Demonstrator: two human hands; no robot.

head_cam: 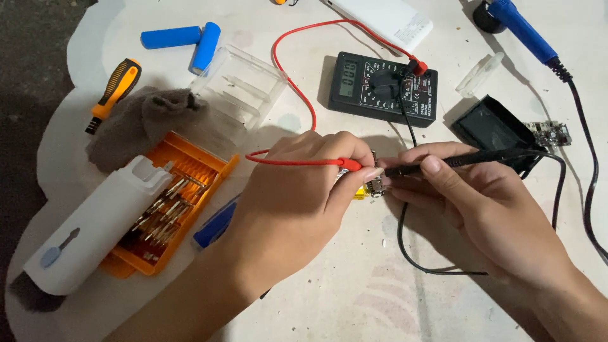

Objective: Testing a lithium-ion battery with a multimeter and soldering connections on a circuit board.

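My left hand (297,196) pinches a red test probe (316,162) whose red lead loops back to a black multimeter (383,88). In my right hand (481,202) is a black test probe (462,159), its black lead trailing across the table. Both probe tips meet at a small circuit board (373,185) with a metal connector and a yellow part, held between my two hands. Much of that board is hidden under my fingers.
An orange tray of screwdriver bits (171,209) lies left, with a white electric screwdriver (95,234), a grey cloth (136,123), an orange-handled screwdriver (114,94), two blue cylindrical cells (183,39) and a clear lid (244,85). A blue soldering iron (522,28), white power bank (386,19) and black casing (491,126) lie farther back.
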